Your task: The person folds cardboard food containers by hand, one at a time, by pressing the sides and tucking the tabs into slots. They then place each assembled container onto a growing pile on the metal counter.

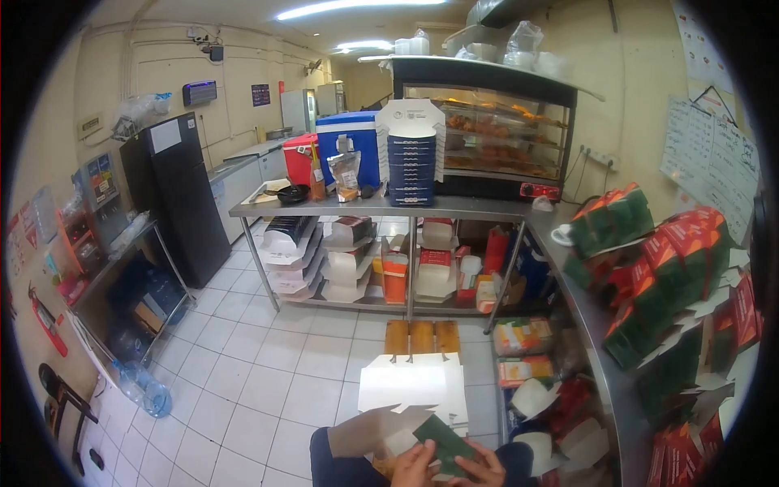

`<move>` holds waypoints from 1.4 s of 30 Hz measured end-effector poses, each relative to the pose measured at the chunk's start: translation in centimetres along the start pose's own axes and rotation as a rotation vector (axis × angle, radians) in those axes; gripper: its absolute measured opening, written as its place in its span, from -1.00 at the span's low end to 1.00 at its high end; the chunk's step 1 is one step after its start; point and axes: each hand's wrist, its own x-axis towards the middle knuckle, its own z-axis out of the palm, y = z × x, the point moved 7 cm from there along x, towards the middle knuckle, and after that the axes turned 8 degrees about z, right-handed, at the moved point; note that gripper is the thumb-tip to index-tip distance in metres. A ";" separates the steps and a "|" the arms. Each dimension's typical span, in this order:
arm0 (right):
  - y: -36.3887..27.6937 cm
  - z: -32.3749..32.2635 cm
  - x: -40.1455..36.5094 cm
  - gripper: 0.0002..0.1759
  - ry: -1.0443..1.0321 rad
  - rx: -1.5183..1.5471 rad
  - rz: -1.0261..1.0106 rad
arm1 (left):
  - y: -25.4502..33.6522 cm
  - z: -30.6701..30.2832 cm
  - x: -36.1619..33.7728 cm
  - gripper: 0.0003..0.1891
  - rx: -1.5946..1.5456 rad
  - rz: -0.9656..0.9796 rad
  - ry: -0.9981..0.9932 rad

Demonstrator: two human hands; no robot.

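At the bottom of the view, a dark green folding carton (pixel 442 442) is pinched between my two hands, above my lap. My left hand (pixel 415 465) grips its lower left edge with the thumb on top. The fingers of my right hand (pixel 484 467) are closed on its lower right side. Just beyond them, flat white cardboard blanks (pixel 410 385) lie in front of my knees, partly over a slatted wooden stool (pixel 422 337). A pale cardboard flap (pixel 369 430) rests over my left thigh, close to my left hand.
Green and red folded cartons (pixel 673 260) are heaped on the steel counter (pixel 580 304) at right. Ahead, a steel table (pixel 357 208) bears stacked dark blue boxes (pixel 412 170), a blue cooler (pixel 349 150) and a glass food warmer (pixel 487 138). A water bottle (pixel 150 398) lies on the tiled floor.
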 end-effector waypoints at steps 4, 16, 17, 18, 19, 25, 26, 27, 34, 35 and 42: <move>-2.2 1.1 0.4 -0.56 0.242 -0.026 -0.032 | -1.0 1.3 -2.9 -0.74 0.117 0.112 -0.025; -6.2 -1.2 1.0 -0.42 0.353 0.035 -0.045 | 11.3 0.7 -3.1 -0.67 0.628 0.246 -0.265; -4.7 -1.0 0.8 -0.40 0.341 0.049 0.005 | 11.3 0.4 -3.4 -0.66 0.601 0.325 -0.318; -4.5 -1.3 0.9 -0.40 0.354 0.043 0.023 | 11.4 0.5 -3.6 -0.64 0.568 0.408 -0.365; -4.2 -1.1 1.6 -0.43 0.280 0.140 0.056 | 11.4 0.6 -3.5 -0.64 0.531 0.475 -0.378; -0.8 -1.2 1.3 -0.70 0.458 0.238 0.265 | 11.3 0.2 -0.4 -0.72 0.776 0.520 -0.223; -1.3 -1.0 1.3 -0.70 0.455 0.234 0.270 | 10.8 0.2 0.2 -0.71 0.825 0.488 -0.248; -3.0 -0.4 1.9 -0.72 0.382 0.138 0.283 | 10.7 0.5 0.4 -0.70 0.752 0.488 -0.243; -2.8 0.4 2.9 -0.52 0.064 0.177 0.219 | 10.9 2.9 3.4 -0.60 0.649 0.573 -0.435; -3.0 -0.1 3.1 -0.39 0.021 0.004 0.219 | 10.7 3.6 3.9 -0.61 0.711 0.600 -0.461; 8.2 -10.4 2.3 -0.15 0.503 -0.293 0.392 | 3.0 2.4 13.4 -0.58 0.854 0.739 -0.232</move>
